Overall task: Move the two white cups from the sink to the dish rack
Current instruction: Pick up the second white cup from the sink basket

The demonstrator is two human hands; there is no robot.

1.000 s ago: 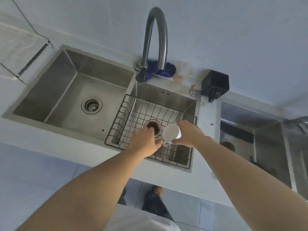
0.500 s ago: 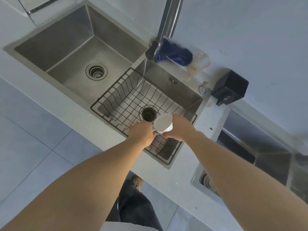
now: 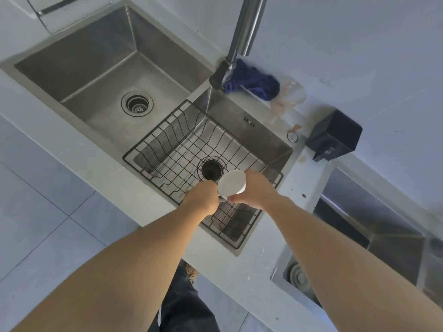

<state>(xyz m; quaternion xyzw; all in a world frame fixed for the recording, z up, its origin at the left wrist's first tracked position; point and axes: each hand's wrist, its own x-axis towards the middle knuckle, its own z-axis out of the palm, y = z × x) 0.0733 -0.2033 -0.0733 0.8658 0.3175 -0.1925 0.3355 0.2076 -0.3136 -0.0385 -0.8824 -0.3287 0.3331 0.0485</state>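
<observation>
Over the steel sink (image 3: 268, 142), both hands clasp one white cup (image 3: 231, 186) above the wire rack (image 3: 182, 149), right hand (image 3: 255, 190) gripping its side, left hand (image 3: 202, 200) pinching its handle, seemingly to steady it.

— What was the room like?
— A pale grey counter (image 3: 79, 149) ran along a plain light wall (image 3: 359, 44), in soft, even light.
— And underfoot?
— Large grey floor tiles (image 3: 48, 224) with thin joints.
— Anything on the counter?
— A blue cloth (image 3: 254, 82) lay behind the tap (image 3: 244, 27), and a black box (image 3: 335, 135) stood against the wall, well apart from the cloth.
</observation>
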